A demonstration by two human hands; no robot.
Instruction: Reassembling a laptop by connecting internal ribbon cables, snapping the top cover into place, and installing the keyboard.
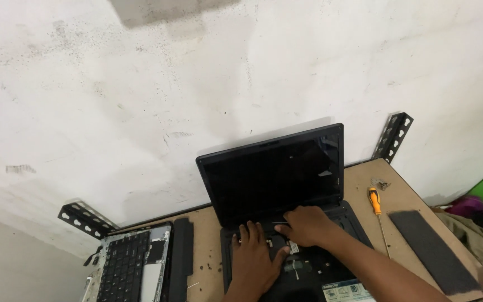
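Observation:
A black laptop [275, 173] stands open on the brown workbench [406, 193], its screen dark and its keyboard deck removed, so the inner frame shows. My left hand [252, 257] rests flat on the left side of the bare base, fingers spread. My right hand [307, 225] reaches across to the back of the base near the hinge, fingers curled down onto it. What is under those fingers is hidden.
A detached keyboard panel [125, 265] and a long black battery [180, 257] lie at the left. An orange-handled screwdriver [375, 204] and a dark flat strip [431, 249] lie at the right, with small screws [381, 183] behind. A white wall and slotted metal posts [392, 137] stand close behind.

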